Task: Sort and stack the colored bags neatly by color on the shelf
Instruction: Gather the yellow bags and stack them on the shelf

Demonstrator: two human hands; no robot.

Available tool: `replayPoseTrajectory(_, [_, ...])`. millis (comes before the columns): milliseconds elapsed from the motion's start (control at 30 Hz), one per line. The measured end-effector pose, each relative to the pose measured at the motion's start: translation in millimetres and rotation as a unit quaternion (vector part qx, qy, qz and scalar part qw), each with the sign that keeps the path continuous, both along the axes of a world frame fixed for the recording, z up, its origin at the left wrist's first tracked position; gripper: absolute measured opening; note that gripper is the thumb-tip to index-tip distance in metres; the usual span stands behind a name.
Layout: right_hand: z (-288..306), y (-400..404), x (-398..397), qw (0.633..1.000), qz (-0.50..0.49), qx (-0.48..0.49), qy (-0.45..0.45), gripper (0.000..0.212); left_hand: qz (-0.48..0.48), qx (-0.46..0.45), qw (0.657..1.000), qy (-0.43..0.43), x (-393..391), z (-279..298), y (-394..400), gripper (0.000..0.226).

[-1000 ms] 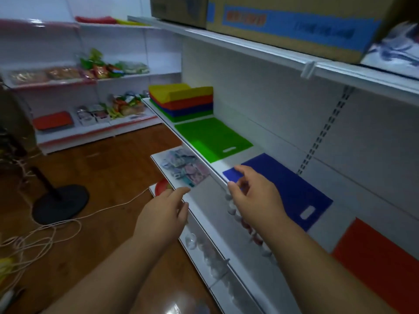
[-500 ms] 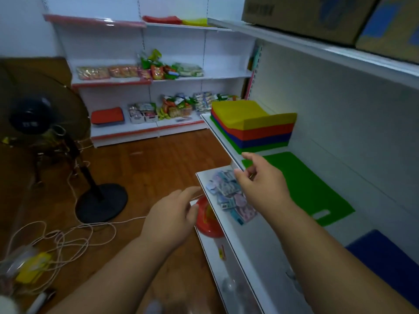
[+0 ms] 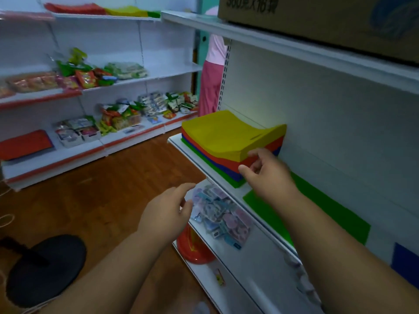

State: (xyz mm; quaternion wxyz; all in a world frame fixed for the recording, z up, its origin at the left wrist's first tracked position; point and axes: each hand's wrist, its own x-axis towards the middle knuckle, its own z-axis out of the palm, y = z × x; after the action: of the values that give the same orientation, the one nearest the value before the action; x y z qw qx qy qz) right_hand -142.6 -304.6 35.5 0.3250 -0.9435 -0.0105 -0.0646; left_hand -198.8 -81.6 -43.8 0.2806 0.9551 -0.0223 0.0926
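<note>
Stacked on the white shelf (image 3: pixel 199 159) against the back panel: a mixed pile of bags (image 3: pixel 229 141), yellow on top, then red, blue, green at the bottom. Long axis running from the shelf's front edge back toward the panel; handle slot of the yellow top bag at the near right end, that end curled upward. Just right of the pile, lying flat: a single green bag (image 3: pixel 317 211), then a blue bag (image 3: pixel 405 266). Right hand (image 3: pixel 269 175) at the pile's near corner, fingers loosely curled, gripping nothing visible. Left hand (image 3: pixel 167 211) below the pile, off the shelf edge, fingers relaxed, holding nothing.
</note>
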Motion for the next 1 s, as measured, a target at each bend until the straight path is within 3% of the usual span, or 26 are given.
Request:
replayPoseTrajectory(133, [-5.1,1.1,57.6,0.997,0.015,-0.009,0.077,0.071,-0.045,-0.017,0.999,0.014,58.0,-1.2,1.7,0.041])
replayPoseTrajectory(200, [-9.5,2.3,77.9,0.993,0.019,-0.002,0.114,0.077,-0.07,-0.022,0.997,0.028,83.3,0.1,5.6,0.042])
replayPoseTrajectory(333, [-11.3,8.7,92.0,0.982,0.016,-0.028,0.188,0.061,-0.081,-0.13,0.985,0.084,128.0,-3.4,10.6,0.038])
replayPoseTrajectory(433, [-7.7,14.3,93.4,0.987,-0.058,-0.051,0.143,0.035,-0.093,-0.293,0.936,0.171,151.5,-5.6,9.7,0.04])
replayPoseTrajectory(600, [-6.0,38.0,84.5,0.968,-0.219,-0.076,0.096,0.027,-0.047,-0.437,0.867,0.234,208.4,-17.2,41.7,0.039])
replayPoseTrajectory(700, [-8.9,49.5,65.1,0.965,-0.238,-0.07,0.089,0.011,-0.055,-0.376,0.908,0.179,224.5,-19.5,58.2,0.028])
replayPoseTrajectory(767, [-9.5,59.4,49.7,0.962,-0.256,-0.07,0.065,0.032,-0.071,-0.327,0.93,0.152,225.9,-17.1,65.6,0.02])
replayPoseTrajectory(833, [-7.9,71.0,29.4,0.953,-0.293,-0.07,0.028,0.039,-0.118,-0.29,0.937,0.152,224.6,-15.8,73.4,0.017])
replayPoseTrajectory(933, [-11.1,81.2,-10.0,0.934,-0.35,-0.066,0.003,0.041,-0.238,-0.125,0.958,0.101,214.6,-7.7,77.0,0.025])
replayPoseTrajectory(1000, [-13.8,81.6,-39.0,0.916,-0.396,-0.07,0.003,0.041,-0.31,-0.039,0.949,0.047,203.2,-4.0,69.9,0.033])
